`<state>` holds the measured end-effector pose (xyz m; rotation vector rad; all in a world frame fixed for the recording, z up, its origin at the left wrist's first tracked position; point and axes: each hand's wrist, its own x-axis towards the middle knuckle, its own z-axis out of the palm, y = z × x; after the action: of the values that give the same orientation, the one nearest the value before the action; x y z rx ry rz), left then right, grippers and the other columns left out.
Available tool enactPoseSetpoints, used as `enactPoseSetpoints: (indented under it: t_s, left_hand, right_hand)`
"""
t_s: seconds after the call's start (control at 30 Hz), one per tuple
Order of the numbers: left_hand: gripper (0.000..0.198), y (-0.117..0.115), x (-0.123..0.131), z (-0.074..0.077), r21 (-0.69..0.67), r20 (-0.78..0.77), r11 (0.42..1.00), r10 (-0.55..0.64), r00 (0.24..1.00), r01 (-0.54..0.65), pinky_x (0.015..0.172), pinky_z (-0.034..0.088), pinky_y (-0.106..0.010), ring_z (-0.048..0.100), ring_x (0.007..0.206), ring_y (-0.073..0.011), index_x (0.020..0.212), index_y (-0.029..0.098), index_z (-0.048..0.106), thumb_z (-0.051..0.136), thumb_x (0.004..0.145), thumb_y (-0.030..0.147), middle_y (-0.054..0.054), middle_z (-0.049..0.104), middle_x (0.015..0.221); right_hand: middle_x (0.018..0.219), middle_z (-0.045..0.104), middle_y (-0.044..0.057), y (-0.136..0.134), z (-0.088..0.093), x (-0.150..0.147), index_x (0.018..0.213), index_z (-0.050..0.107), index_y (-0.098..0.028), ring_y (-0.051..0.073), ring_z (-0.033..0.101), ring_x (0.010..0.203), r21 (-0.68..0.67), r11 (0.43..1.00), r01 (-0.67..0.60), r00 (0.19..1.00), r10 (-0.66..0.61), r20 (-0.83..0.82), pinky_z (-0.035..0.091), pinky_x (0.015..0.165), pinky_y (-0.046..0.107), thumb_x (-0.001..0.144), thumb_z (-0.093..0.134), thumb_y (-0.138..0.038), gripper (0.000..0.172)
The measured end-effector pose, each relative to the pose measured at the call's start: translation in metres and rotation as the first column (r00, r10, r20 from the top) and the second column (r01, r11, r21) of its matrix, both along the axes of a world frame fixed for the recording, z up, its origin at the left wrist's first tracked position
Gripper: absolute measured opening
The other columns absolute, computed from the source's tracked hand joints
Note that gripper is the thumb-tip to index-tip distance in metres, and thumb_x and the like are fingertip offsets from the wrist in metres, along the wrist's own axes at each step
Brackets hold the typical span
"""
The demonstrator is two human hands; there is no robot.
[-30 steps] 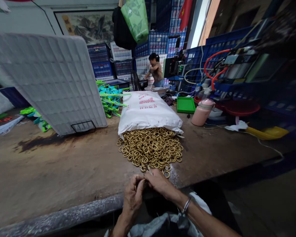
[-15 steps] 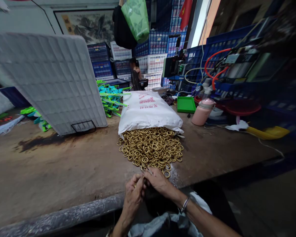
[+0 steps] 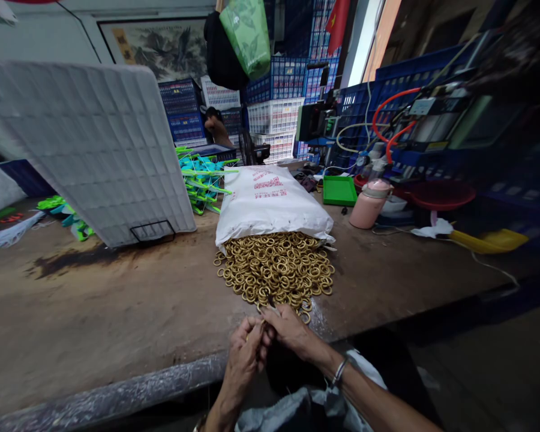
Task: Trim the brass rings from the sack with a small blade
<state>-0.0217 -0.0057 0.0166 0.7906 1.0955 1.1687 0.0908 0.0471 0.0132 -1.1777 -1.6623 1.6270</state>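
Many gold-coloured rings [image 3: 279, 270] spill from the mouth of a white printed sack [image 3: 272, 201] onto the brown table. Just in front of the pile, at the table's near edge, my left hand [image 3: 246, 348] is closed, its fingers pinched around what looks like a gold ring, mostly hidden. My right hand [image 3: 290, 329] touches the left fingertips and is closed on a small dark tool [image 3: 270, 300] whose tip points toward the pile. A silvery bracelet circles the right wrist.
Left on the table [image 3: 162, 312] stands a whitish ribbed panel [image 3: 103, 150], with green and blue plastic pieces [image 3: 202, 180] beside it. To the right are a green tray [image 3: 339, 191], a pink bottle [image 3: 369, 204] and a yellow scoop [image 3: 490, 241]. A person [image 3: 218, 127] is behind.
The person in the background has shifted left and leans over. My hands stay together at nearly the same spot; the dark tool in my right hand has tilted up a little.
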Motion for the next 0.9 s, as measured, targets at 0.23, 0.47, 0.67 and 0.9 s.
enactPoseSetpoints:
  t_s: [0.23, 0.47, 0.67, 0.9]
  left_hand:
    - [0.032, -0.001, -0.004, -0.005, -0.024, -0.035, 0.999, 0.024, 0.999, -0.025, 0.033, 0.022, -0.014, 0.028, 0.034, -0.0031, 0.068, 0.018, 0.045, 0.052, 0.075, 0.049, 0.008, 0.040, 0.047]
    - [0.039, 0.002, -0.003, -0.002, -0.054, -0.069, 0.994, 0.086, 0.994, -0.090, 0.032, 0.023, -0.013, 0.032, 0.033, -0.0021, 0.071, 0.018, 0.045, 0.057, 0.066, 0.055, 0.008, 0.047, 0.052]
    - [0.042, 0.002, -0.002, -0.004, -0.077, -0.066, 0.989, 0.119, 0.991, -0.124, 0.031, 0.022, -0.013, 0.032, 0.032, -0.0022, 0.071, 0.019, 0.044, 0.060, 0.062, 0.056, 0.008, 0.048, 0.050]
    - [0.039, -0.005, -0.001, 0.011, -0.049, -0.091, 0.994, 0.090, 0.992, -0.095, 0.033, 0.022, -0.014, 0.033, 0.033, -0.0025, 0.064, 0.018, 0.043, 0.059, 0.065, 0.054, 0.008, 0.046, 0.047]
  right_hand:
    - [0.052, 0.049, -0.003, 0.006, -0.010, 0.007, 0.060, 0.050, -0.017, 0.010, 0.042, 0.051, 0.256, 0.954, 0.158, 0.938, -0.226, 0.264, 0.030, 0.050, 0.019, 0.080, 0.037, -0.028, 0.026]
    - [0.065, 0.058, 0.001, -0.008, -0.006, 0.009, 0.071, 0.053, -0.018, 0.011, 0.047, 0.058, 0.447, 0.877, -0.180, 0.871, -0.069, 0.487, 0.026, 0.053, 0.021, 0.072, 0.040, -0.010, 0.015]
    - [0.070, 0.061, 0.004, -0.009, -0.008, 0.006, 0.082, 0.053, -0.018, 0.014, 0.052, 0.062, 0.500, 0.817, -0.287, 0.749, -0.135, 0.649, 0.022, 0.054, 0.025, 0.065, 0.040, -0.005, 0.025]
    - [0.073, 0.061, 0.007, 0.001, -0.006, 0.016, 0.088, 0.051, -0.015, 0.015, 0.053, 0.065, 0.469, 0.841, -0.270, 0.667, -0.188, 0.721, 0.023, 0.056, 0.024, 0.069, 0.041, -0.007, 0.024]
